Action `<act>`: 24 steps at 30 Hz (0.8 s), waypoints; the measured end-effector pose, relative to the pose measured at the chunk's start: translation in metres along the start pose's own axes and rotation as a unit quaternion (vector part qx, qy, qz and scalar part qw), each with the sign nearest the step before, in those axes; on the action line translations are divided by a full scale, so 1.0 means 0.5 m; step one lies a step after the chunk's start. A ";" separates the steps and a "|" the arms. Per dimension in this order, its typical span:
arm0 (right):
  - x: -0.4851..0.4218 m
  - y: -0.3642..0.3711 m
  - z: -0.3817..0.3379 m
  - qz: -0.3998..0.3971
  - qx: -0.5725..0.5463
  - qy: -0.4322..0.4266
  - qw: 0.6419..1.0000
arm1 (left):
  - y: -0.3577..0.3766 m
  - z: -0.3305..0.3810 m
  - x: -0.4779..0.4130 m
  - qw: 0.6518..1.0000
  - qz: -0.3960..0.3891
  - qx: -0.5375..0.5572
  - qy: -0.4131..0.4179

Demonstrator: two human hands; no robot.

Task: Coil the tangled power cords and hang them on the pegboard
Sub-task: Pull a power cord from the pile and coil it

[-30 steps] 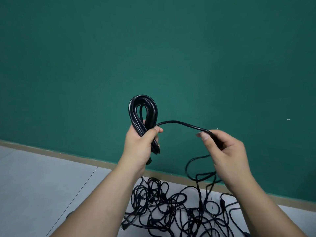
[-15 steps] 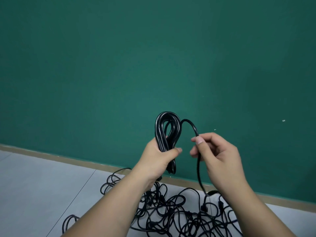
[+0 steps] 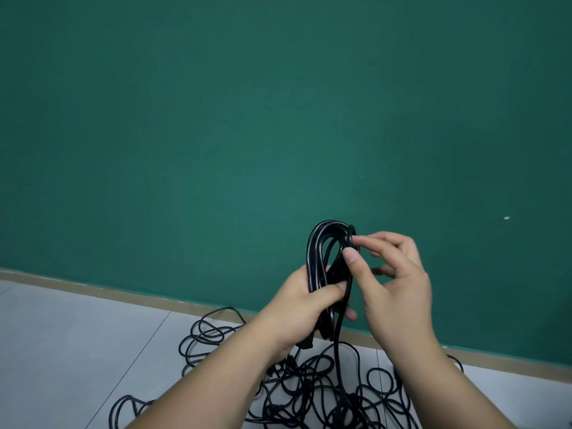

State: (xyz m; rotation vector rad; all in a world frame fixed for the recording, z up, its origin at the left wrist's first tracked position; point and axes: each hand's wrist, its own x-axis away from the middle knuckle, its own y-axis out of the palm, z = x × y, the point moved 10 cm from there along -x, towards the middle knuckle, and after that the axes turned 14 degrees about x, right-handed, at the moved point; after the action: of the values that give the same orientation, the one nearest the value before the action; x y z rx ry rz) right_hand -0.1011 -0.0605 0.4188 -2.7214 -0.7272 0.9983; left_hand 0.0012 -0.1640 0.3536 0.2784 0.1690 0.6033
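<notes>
Coil of black cord, held upright in front of the wall, above the floor. The left grip is closed round the coil's lower half, thumb across the front of the bundled turns. The right grip pinches a turn at the top of the coil between thumb and forefinger, its other fingers loosely spread. One strand hangs from the coil's lower end down into the tangle, which lies on the floor directly below both hands. Progress, as judged: several turns of one cord are gathered, but its remainder and the rest of the tangle are yet to be coiled. No pegboard is in view, and nothing appears to be hung.
</notes>
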 end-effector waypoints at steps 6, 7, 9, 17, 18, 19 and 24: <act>-0.010 0.007 0.016 -0.036 -0.106 0.041 0.993 | 0.027 -0.009 0.008 0.998 -0.038 0.040 -0.022; -0.009 0.006 0.013 -0.036 -0.107 0.039 0.993 | 0.036 -0.007 0.009 0.998 -0.050 0.027 -0.016; -0.008 0.001 0.009 -0.031 -0.088 0.030 0.995 | 0.048 0.000 0.011 0.998 -0.069 0.000 -0.004; -0.009 0.006 -0.001 -0.061 -0.024 -0.012 0.998 | 0.041 -0.008 0.016 0.990 -0.074 -0.121 -0.024; -0.008 0.010 -0.002 -0.068 -0.018 -0.012 0.997 | 0.044 -0.011 0.019 0.988 -0.078 -0.130 -0.031; -0.007 0.013 -0.002 -0.074 -0.009 -0.008 0.997 | 0.049 -0.015 0.022 0.986 -0.083 -0.138 -0.040; -0.011 0.026 0.002 -0.122 0.115 -0.019 0.986 | 0.050 -0.026 0.024 0.971 -0.090 -0.218 -0.029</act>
State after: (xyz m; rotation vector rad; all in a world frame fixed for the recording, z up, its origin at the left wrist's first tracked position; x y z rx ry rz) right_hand -0.1005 -0.0746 0.4173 -2.3578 -0.8680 1.0086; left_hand -0.0057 -0.1347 0.3481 -0.1441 0.0025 0.4365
